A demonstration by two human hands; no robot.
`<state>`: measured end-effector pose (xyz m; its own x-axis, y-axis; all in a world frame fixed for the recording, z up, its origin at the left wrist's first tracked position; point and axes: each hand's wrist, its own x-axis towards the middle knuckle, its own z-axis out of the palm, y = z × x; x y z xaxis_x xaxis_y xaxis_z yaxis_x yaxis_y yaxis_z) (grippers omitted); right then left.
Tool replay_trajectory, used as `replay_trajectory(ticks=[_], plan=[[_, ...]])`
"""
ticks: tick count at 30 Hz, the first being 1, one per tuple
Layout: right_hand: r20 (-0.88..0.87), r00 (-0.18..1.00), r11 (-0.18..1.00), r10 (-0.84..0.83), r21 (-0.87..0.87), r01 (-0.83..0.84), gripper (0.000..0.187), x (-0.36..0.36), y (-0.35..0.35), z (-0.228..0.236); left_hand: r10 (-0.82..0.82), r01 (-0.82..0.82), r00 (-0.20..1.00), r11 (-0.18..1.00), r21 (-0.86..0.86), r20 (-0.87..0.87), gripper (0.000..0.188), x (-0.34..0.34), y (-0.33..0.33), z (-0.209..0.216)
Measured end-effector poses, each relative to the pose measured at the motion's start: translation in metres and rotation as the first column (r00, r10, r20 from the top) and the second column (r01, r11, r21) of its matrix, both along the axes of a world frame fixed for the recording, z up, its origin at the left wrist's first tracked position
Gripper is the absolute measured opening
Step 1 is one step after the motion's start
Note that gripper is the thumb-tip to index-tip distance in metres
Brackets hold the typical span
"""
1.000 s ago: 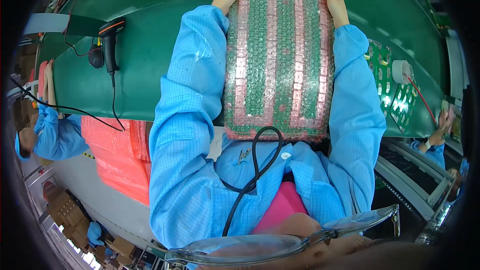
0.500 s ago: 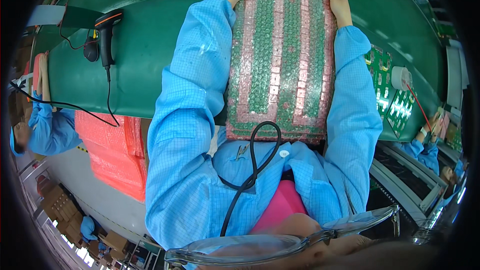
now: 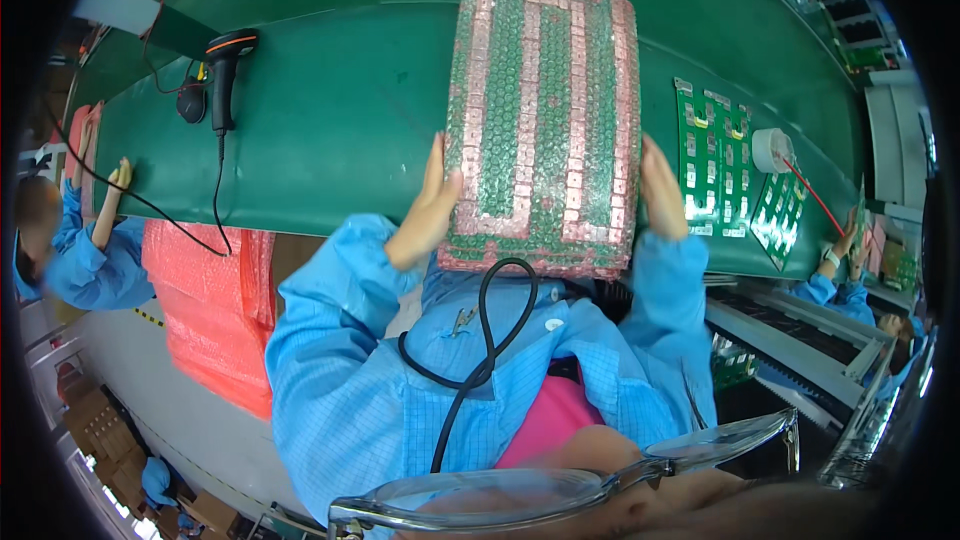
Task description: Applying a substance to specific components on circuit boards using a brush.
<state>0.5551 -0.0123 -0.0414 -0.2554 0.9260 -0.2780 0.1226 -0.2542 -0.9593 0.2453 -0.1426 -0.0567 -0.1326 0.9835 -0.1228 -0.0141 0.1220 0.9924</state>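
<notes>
In front of me on the green work table lies a stack of green circuit boards in pink bubble wrap [image 3: 552,130], its near end close to my body. My left hand [image 3: 428,208] is against the left side of the stack, low down, with the thumb at its edge. On the opposite side, my right hand [image 3: 662,190] rests along the right edge with its fingers pointing away from me. Between them the two hands clasp the stack. The undersides of the fingers are hidden.
A handheld barcode scanner [image 3: 226,80] stands at the left on the table [image 3: 320,110]. Pink bubble bags [image 3: 210,310] hang at the left edge. Bare circuit boards [image 3: 712,165] and a white round container [image 3: 770,150] lie at the right. Co-workers' hands show at both sides.
Both hands have come back from the far corners of the wrapped stack to its sides, nearer my body. The stack's far end now shows fully, lower in the picture.
</notes>
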Motion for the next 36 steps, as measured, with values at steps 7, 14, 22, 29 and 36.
replay_trajectory(ticks=[7,14,22,29,36], plan=[[-0.022,0.987,0.986,-0.158,0.053,0.159,0.048,-0.008,-0.075,0.008,0.308,-0.137,0.785,0.932,-0.335,0.537,0.044,-0.012,0.008,0.04],[-0.113,0.953,0.954,-0.282,0.07,0.291,0.045,-0.016,-0.094,0.002,0.031,0.022,0.901,0.993,-0.116,0.433,0.07,-0.007,0.003,0.049],[-0.35,0.924,0.971,0.152,0.227,-0.074,0.043,-0.077,-0.141,0.049,0.372,-0.474,0.805,0.872,0.123,0.463,0.064,-0.044,-0.138,0.047],[-0.239,0.853,0.841,0.464,0.422,-0.339,0.037,-0.079,-0.129,0.05,0.538,-0.746,0.66,0.556,0.367,0.525,0.06,-0.071,-0.204,0.03],[-0.098,0.953,0.915,0.287,0.321,-0.242,0.025,-0.051,-0.113,-0.006,0.673,-0.8,0.593,0.556,0.227,0.442,0.053,-0.088,-0.182,0.006]])
